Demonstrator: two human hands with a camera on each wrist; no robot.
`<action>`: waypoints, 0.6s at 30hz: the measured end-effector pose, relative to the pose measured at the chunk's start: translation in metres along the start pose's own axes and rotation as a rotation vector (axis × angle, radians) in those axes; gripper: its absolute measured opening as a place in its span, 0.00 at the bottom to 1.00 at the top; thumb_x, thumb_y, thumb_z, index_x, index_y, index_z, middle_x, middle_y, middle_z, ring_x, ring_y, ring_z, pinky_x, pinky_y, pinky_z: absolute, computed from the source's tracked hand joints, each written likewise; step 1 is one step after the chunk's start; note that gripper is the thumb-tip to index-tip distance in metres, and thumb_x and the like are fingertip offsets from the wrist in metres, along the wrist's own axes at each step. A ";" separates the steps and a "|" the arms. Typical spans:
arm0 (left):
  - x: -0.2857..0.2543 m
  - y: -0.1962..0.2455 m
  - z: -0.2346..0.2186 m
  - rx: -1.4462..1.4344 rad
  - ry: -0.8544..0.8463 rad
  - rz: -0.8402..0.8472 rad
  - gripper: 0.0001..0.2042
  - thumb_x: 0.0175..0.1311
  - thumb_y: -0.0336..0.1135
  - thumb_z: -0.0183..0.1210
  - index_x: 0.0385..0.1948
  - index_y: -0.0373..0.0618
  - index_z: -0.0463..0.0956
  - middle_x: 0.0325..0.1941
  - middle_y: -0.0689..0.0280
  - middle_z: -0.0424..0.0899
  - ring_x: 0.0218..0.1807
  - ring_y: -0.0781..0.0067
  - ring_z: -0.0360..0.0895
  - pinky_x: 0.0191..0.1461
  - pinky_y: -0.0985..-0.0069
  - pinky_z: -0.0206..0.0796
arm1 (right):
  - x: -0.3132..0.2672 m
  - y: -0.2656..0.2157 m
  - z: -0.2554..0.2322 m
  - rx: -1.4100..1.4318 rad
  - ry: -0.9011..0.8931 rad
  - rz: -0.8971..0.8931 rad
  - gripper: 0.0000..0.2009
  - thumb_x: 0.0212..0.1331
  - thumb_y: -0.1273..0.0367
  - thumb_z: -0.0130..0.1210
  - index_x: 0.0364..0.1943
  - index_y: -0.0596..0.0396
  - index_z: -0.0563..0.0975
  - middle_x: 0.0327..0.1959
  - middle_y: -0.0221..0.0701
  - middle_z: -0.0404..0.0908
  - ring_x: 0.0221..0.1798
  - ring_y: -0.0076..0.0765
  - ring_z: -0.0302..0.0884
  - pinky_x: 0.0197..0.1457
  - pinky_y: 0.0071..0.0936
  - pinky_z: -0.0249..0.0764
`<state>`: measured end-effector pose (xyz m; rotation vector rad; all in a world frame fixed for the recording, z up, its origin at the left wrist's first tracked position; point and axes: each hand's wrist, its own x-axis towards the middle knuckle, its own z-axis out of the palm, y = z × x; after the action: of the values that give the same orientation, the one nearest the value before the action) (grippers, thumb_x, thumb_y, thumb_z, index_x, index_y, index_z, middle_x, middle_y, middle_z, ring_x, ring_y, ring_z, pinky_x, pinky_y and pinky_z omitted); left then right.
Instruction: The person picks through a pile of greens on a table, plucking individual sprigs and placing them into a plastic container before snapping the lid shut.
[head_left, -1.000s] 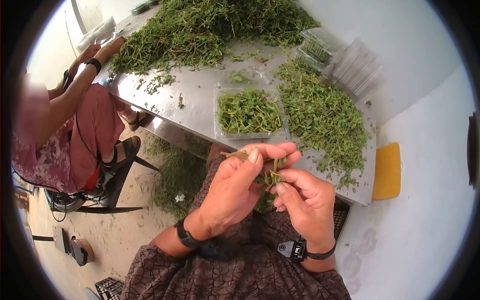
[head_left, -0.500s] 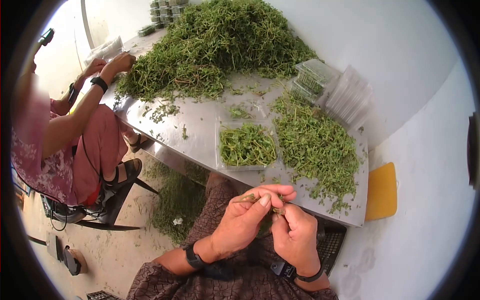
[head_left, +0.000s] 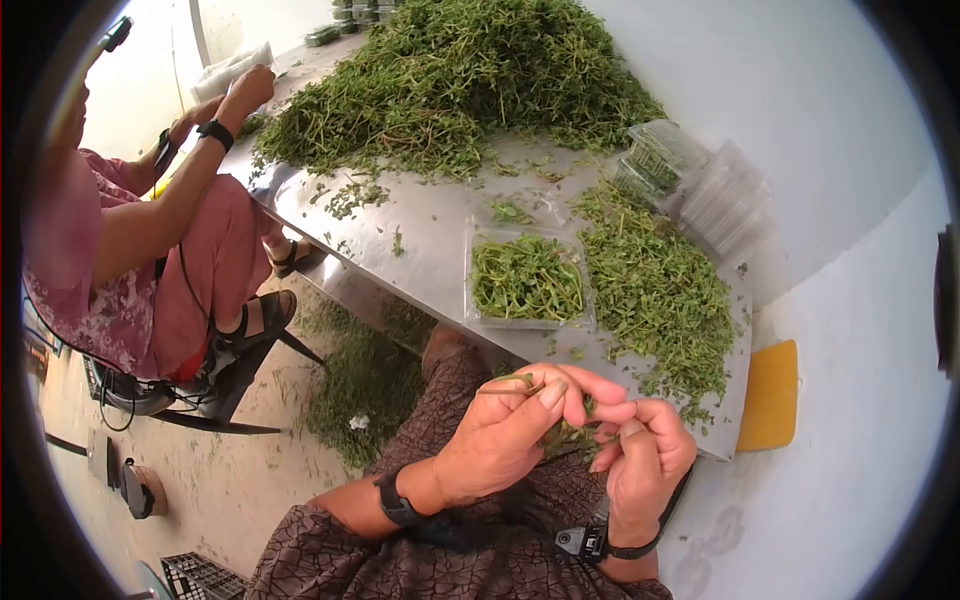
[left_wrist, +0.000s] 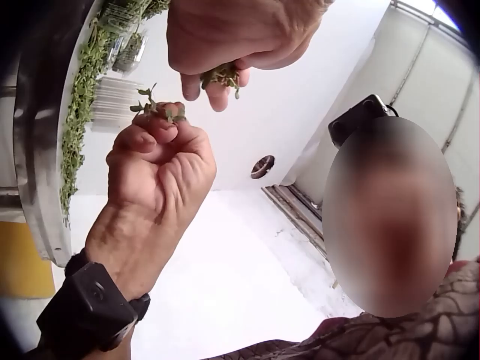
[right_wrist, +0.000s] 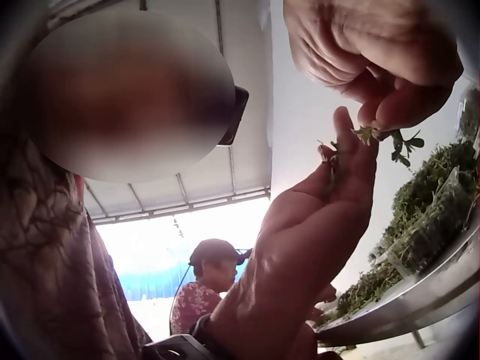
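Note:
My left hand [head_left: 500,430] holds a small bunch of green herb sprigs [head_left: 565,435] over my lap, thumb pressed on top, and one stem [head_left: 505,385] sticks out to the left. My right hand [head_left: 645,455] is just beside it, fingers curled. In the left wrist view the right hand [left_wrist: 154,161] pinches a small leafy sprig [left_wrist: 154,109] at its fingertips, below the left hand [left_wrist: 240,34]. In the right wrist view the left hand [right_wrist: 315,225] and the right hand [right_wrist: 375,52] meet at the sprigs [right_wrist: 375,136].
On the steel table [head_left: 420,250] stand a clear tray of picked herbs [head_left: 527,278], loose herbs [head_left: 660,290] beside it, a large heap [head_left: 460,80] behind, and stacked clear containers [head_left: 725,200] by the wall. Another person [head_left: 150,230] sits left. A yellow board [head_left: 770,395] leans right.
The view has swung a little, so the table sits further right. My right hand has drawn slightly to the right, away from the left hand, which still holds the bunch.

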<state>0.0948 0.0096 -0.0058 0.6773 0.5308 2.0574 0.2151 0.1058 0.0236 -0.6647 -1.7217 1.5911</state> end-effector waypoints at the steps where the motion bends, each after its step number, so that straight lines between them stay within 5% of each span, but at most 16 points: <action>1: 0.001 0.001 0.002 -0.003 0.006 0.001 0.13 0.77 0.35 0.44 0.34 0.37 0.73 0.57 0.49 0.75 0.59 0.54 0.77 0.64 0.56 0.70 | 0.000 -0.001 0.000 0.021 0.016 -0.029 0.07 0.63 0.80 0.44 0.33 0.66 0.76 0.26 0.35 0.81 0.19 0.21 0.75 0.24 0.17 0.73; 4: 0.000 0.002 0.003 0.059 0.150 -0.070 0.12 0.77 0.34 0.44 0.36 0.37 0.74 0.58 0.52 0.75 0.57 0.62 0.77 0.62 0.61 0.71 | -0.003 -0.007 0.004 0.046 -0.024 -0.074 0.06 0.64 0.79 0.47 0.35 0.65 0.77 0.30 0.36 0.82 0.22 0.21 0.77 0.26 0.17 0.74; 9: -0.002 0.003 -0.002 0.411 0.034 -0.254 0.13 0.77 0.33 0.43 0.47 0.32 0.74 0.57 0.62 0.73 0.53 0.77 0.73 0.58 0.72 0.73 | -0.001 0.002 0.007 -0.077 -0.046 -0.123 0.05 0.62 0.80 0.53 0.40 0.63 0.78 0.33 0.35 0.82 0.24 0.22 0.78 0.26 0.18 0.75; 11: -0.001 0.004 0.000 0.348 0.039 -0.272 0.14 0.77 0.32 0.43 0.51 0.31 0.74 0.56 0.63 0.72 0.53 0.77 0.74 0.53 0.75 0.74 | 0.004 0.013 0.004 -0.381 -0.049 -0.484 0.09 0.59 0.81 0.56 0.43 0.60 0.79 0.35 0.35 0.82 0.23 0.24 0.78 0.25 0.19 0.74; 14: 0.001 0.009 0.003 0.403 0.021 -0.331 0.14 0.77 0.31 0.42 0.52 0.31 0.74 0.58 0.62 0.70 0.52 0.76 0.75 0.50 0.77 0.75 | 0.004 0.009 0.009 -0.429 -0.072 -0.581 0.07 0.59 0.81 0.56 0.41 0.61 0.79 0.37 0.35 0.81 0.27 0.20 0.74 0.30 0.15 0.68; 18: 0.003 0.023 0.002 0.575 -0.006 -0.399 0.13 0.76 0.30 0.45 0.54 0.34 0.74 0.49 0.65 0.76 0.41 0.81 0.73 0.43 0.81 0.71 | 0.006 0.015 0.007 -0.405 0.000 -0.652 0.10 0.55 0.81 0.60 0.41 0.59 0.80 0.35 0.36 0.82 0.22 0.25 0.75 0.26 0.18 0.71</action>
<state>0.0807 0.0001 0.0102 0.8241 1.1765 1.5268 0.2048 0.1078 0.0099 -0.2329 -2.0086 0.8046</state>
